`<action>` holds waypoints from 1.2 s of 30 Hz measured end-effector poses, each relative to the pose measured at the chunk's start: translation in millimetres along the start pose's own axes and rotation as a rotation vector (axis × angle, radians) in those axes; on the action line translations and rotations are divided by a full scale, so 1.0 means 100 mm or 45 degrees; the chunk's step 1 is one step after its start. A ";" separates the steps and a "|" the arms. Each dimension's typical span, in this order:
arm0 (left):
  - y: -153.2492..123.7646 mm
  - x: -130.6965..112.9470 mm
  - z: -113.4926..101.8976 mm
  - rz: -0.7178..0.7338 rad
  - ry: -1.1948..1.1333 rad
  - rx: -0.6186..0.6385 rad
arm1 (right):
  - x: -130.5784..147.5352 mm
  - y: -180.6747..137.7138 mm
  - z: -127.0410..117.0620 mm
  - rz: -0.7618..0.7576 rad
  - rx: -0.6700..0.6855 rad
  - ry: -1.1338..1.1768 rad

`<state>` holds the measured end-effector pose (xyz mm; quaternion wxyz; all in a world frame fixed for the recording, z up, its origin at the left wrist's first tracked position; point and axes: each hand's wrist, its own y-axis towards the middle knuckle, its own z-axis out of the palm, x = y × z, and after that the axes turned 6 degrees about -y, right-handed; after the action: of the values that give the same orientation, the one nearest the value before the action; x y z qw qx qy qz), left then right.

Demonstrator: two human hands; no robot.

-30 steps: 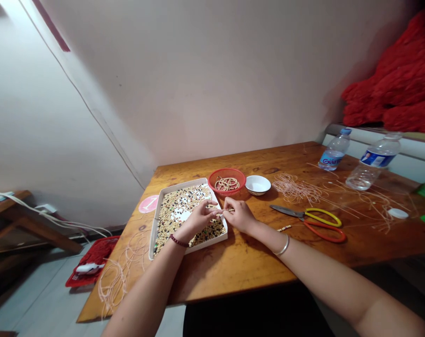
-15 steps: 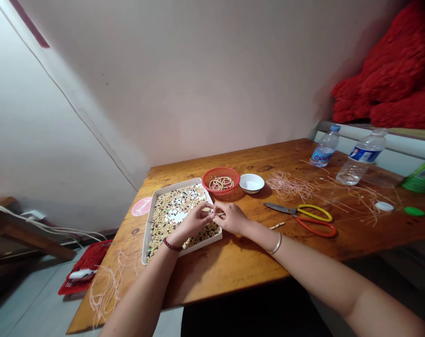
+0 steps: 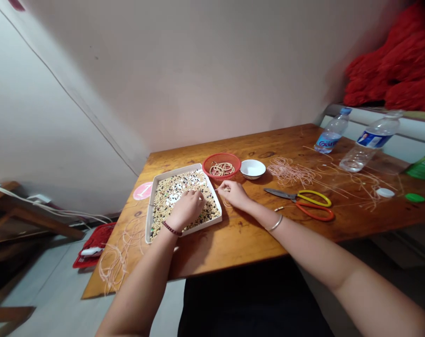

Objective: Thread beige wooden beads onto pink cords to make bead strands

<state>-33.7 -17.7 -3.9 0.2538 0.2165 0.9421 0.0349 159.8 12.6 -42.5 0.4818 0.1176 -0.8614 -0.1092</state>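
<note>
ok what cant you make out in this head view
Head view:
- beads under the left hand in the white tray: hidden by the hand
- what the right hand pinches: too small, fingers cover it
- coiled beaded strands in the red basket: too small to count
- red heap: blurred, cut off by the frame's edge

Soft, even indoor light brightens the wall (image 3: 198, 75), with mild shadows on the wooden table (image 3: 254, 245). Wide-angle distortion bends the frame's edges, and the red fabric (image 3: 391, 70) looks blurred.

You are keeping the bead tray (image 3: 183, 169) on the left of the table (image 3: 240, 245), with the basket (image 3: 221, 156) and bowl (image 3: 252, 168) sitting beyond it and the scissors (image 3: 298, 199) lying to its right.
</note>
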 end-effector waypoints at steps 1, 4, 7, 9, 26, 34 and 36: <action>-0.02 0.00 0.01 0.036 0.071 0.062 | -0.04 0.03 0.00 0.022 -0.007 0.007; -0.04 -0.01 0.03 0.099 0.054 0.229 | -0.11 0.07 0.00 0.078 -0.017 0.053; -0.02 -0.04 0.04 0.138 -0.016 0.290 | -0.10 0.06 0.01 0.076 -0.011 0.063; 0.00 -0.05 0.03 0.146 -0.026 0.302 | -0.08 0.05 0.02 0.045 0.014 0.078; 0.06 0.00 -0.02 0.002 -0.587 0.041 | 0.04 -0.08 0.07 -0.056 0.194 0.080; 0.06 0.01 0.01 -0.019 -0.574 0.041 | 0.00 -0.09 0.12 -0.082 0.179 -0.027; 0.06 0.00 0.01 -0.027 -0.576 0.031 | -0.01 -0.10 0.14 -0.082 0.184 0.009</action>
<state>-31.0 -12.7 -3.8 0.4563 0.2121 0.8637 -0.0284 149.3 4.7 -52.9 0.4714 0.1803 -0.8611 -0.0617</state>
